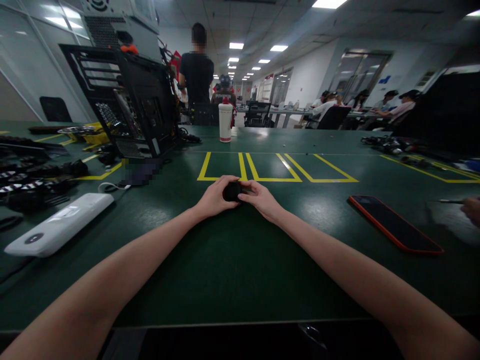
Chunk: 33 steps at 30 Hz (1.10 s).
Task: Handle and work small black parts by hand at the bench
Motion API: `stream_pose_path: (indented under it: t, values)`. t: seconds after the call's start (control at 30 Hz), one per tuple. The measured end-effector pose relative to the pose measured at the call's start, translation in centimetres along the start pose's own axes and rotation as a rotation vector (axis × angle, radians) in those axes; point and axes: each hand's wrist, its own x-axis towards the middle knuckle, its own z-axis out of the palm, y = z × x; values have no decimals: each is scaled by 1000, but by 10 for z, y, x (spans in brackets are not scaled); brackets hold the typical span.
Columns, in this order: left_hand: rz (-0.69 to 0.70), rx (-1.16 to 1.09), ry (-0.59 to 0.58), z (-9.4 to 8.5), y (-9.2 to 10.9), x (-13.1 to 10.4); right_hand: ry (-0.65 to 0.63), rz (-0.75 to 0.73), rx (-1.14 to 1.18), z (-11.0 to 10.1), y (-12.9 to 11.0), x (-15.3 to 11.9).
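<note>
At the table (232, 270), left hand (213, 198) and right hand (263, 201), half-curled, clasp a black object (232, 191).

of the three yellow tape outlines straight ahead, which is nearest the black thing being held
The leftmost outline: its near edge is just beyond the black object; the middle outline and right outline sit farther right.
</note>
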Motion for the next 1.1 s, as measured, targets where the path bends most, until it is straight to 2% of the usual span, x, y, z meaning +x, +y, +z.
stream_pose_path:
  t: [0.1, 0.3, 0.5, 0.77, 0.93, 1.1]
  values:
    - [2, -4, -1, 0, 1, 0, -5, -23, -6, 0, 0, -1]
    - [-2, -4, -1, 0, 1, 1, 64, 4, -44, 1, 2, 0]
    - [12, 1, 6, 1, 0, 1, 28, 55, -8, -1, 4, 2]
    - [30, 2, 27, 2, -2, 0, 2, 20, 59, 0, 0, 0]
    - [30, -1, 30, 2, -1, 0, 82, 35, 6, 1, 4, 2]
    - [35, -9, 26, 1, -1, 0, 44, 33, -49, 1, 4, 4]
